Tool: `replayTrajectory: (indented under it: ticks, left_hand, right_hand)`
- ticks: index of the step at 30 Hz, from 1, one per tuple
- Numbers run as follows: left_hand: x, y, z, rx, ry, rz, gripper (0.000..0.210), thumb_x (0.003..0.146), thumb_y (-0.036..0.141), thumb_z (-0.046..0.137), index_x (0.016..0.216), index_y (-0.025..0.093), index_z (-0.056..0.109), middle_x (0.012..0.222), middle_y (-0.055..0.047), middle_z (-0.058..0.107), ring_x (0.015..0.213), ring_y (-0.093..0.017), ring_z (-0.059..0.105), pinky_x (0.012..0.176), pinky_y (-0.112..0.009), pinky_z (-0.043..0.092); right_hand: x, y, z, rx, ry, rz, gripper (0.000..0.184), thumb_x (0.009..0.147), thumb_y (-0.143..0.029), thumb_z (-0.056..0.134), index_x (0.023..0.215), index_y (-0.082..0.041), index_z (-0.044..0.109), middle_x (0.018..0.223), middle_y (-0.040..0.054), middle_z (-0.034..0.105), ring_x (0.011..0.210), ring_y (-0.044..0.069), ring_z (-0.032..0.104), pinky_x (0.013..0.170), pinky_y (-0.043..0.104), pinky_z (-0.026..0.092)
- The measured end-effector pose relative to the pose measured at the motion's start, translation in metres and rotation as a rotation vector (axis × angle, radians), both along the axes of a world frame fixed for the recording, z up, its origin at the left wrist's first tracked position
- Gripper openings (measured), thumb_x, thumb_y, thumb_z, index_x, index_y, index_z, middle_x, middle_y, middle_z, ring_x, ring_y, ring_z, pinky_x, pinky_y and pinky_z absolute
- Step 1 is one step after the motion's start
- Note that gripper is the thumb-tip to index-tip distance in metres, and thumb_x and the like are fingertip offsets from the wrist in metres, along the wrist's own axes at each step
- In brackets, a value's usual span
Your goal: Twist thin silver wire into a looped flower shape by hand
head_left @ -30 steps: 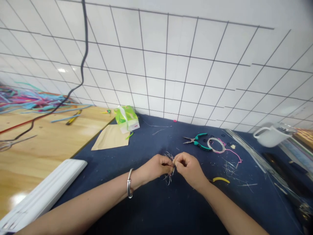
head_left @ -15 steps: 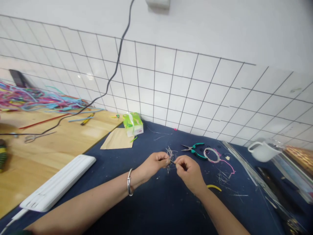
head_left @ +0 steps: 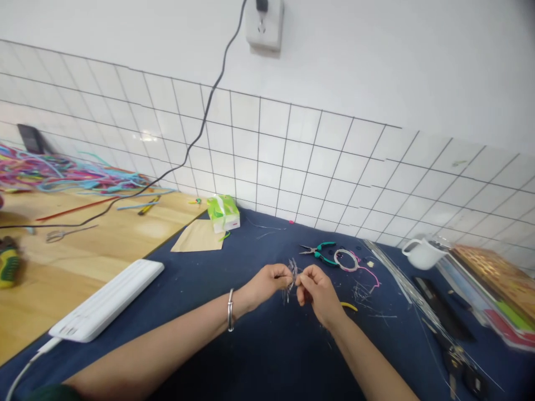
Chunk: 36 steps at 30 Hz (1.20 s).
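Below the frame's centre, the left hand pinches a wire bundle. The right hand is pinched narrow beside it, contents unclear.

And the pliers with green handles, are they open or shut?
Open: the pliers lie with their green handles spread wide and their jaws apart.

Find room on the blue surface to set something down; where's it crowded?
Mostly bare: between the white bar, tan sheet and left hand; also between the forearms. Crowded: beyond and right of the right hand: pliers, white ring, wire scraps.
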<state>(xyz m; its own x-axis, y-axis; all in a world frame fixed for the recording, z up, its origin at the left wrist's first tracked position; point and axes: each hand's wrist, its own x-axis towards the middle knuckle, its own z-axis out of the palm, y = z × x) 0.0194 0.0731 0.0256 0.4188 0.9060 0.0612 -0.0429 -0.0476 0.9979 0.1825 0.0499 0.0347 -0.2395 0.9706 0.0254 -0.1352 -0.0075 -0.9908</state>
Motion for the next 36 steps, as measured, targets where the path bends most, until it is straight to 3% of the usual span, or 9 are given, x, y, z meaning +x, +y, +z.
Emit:
replayTrajectory:
  ticks: [6, 13, 19, 23, 29, 32, 36]
  left_hand:
    - [0.008, -0.003, 0.0, -0.113, -0.275, 0.072, 0.012, 0.071, 0.022, 0.063, 0.076, 0.013, 0.057, 0.067, 0.0, 0.051, 0.062, -0.009, 0.044, 0.059, -0.021, 0.035]
    - [0.008, 0.004, -0.009, -0.108, -0.293, 0.184, 0.009, 0.072, 0.02, 0.062, 0.075, 0.013, 0.056, 0.067, 0.001, 0.051, 0.063, -0.009, 0.045, 0.06, -0.02, 0.035]
    - [0.001, 0.012, -0.012, -0.209, -0.339, 0.292, 0.013, 0.07, 0.023, 0.064, 0.074, 0.013, 0.057, 0.065, 0.001, 0.053, 0.059, -0.008, 0.047, 0.057, -0.02, 0.034]
    - [-0.001, 0.014, -0.016, -0.309, -0.417, 0.256, 0.014, 0.069, 0.023, 0.065, 0.074, 0.014, 0.056, 0.065, 0.001, 0.054, 0.06, -0.01, 0.051, 0.056, -0.02, 0.036]
    - [0.001, 0.015, -0.017, -0.432, -0.562, 0.253, 0.018, 0.067, 0.022, 0.07, 0.074, 0.015, 0.055, 0.066, 0.002, 0.054, 0.061, -0.009, 0.054, 0.059, -0.02, 0.039]
    - [0.002, 0.013, -0.015, -0.454, -0.59, 0.239, 0.017, 0.068, 0.024, 0.069, 0.075, 0.015, 0.055, 0.065, 0.002, 0.053, 0.059, -0.008, 0.053, 0.058, -0.02, 0.039]
    - [0.006, 0.006, -0.015, -0.48, -0.618, 0.225, 0.015, 0.07, 0.023, 0.067, 0.074, 0.015, 0.055, 0.065, 0.003, 0.052, 0.059, -0.008, 0.052, 0.059, -0.02, 0.04]
  right_hand:
    - [0.014, 0.001, -0.003, 0.095, -0.257, 0.013, 0.013, 0.083, -0.028, 0.046, 0.076, -0.018, 0.049, 0.048, -0.0066, 0.052, 0.041, 0.008, 0.049, 0.045, 0.019, 0.042]
    - [0.012, 0.003, -0.003, 0.132, -0.413, 0.077, 0.004, 0.08, -0.018, 0.048, 0.079, -0.019, 0.051, 0.054, -0.0061, 0.056, 0.048, 0.01, 0.055, 0.051, 0.02, 0.046]
    - [0.016, 0.006, -0.013, 0.528, -0.698, -0.006, 0.014, 0.08, -0.013, 0.048, 0.078, -0.021, 0.06, 0.068, -0.0015, 0.059, 0.058, 0.011, 0.057, 0.064, 0.024, 0.045]
    - [0.011, 0.009, -0.017, 0.55, -0.742, -0.135, 0.015, 0.084, -0.016, 0.046, 0.08, -0.021, 0.06, 0.064, -0.0014, 0.057, 0.061, 0.013, 0.057, 0.066, 0.024, 0.043]
    - [-0.003, -0.003, -0.009, 0.564, -0.696, -0.223, 0.012, 0.085, -0.018, 0.045, 0.084, -0.021, 0.057, 0.07, 0.0005, 0.057, 0.064, 0.013, 0.056, 0.065, 0.025, 0.044]
    - [-0.007, -0.008, -0.008, 0.692, -0.737, -0.182, 0.01, 0.083, -0.018, 0.049, 0.086, -0.02, 0.059, 0.082, 0.0042, 0.058, 0.071, 0.014, 0.055, 0.068, 0.026, 0.044]
    - [-0.009, -0.006, -0.013, 0.779, -0.937, -0.147, 0.018, 0.084, -0.016, 0.047, 0.09, -0.021, 0.063, 0.083, 0.0064, 0.057, 0.075, 0.016, 0.054, 0.07, 0.029, 0.044]
